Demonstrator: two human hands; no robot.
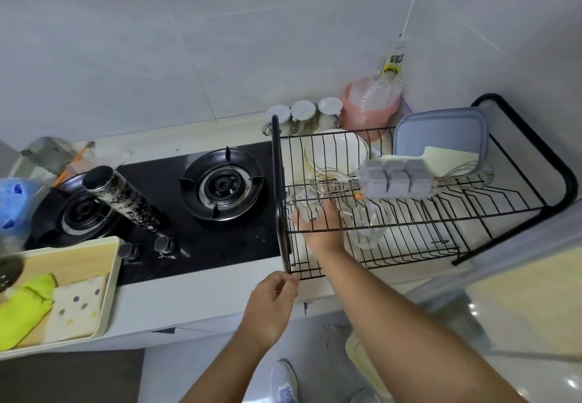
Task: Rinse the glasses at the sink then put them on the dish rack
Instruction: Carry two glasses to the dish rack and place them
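Glass (303,212), clear, at the left end of the black wire dish rack (276,166), low among the wires and close to the rack's left upright. Clasped by the right grip (318,223), fingers curled over it from the near side, forearm reaching in across the rack's front rail. Blurred there; resting on the wires or held clear of them, cannot tell. Second glass (368,226) lying on its side on the rack, just right of that grip. Left grip (274,298) at the rack's near left corner, fingers loosely curled, tips right by the frame; pinching the frame or merely beside it, cannot tell. Farther back on the rack: wire whisk (330,179), grey block tray (396,182), white bowls (337,150), blue-grey lidded boxes (441,128). Left of the rack on the desk (195,302), black gas hob (252,239) with a patterned flask (126,201) lying across one burner.
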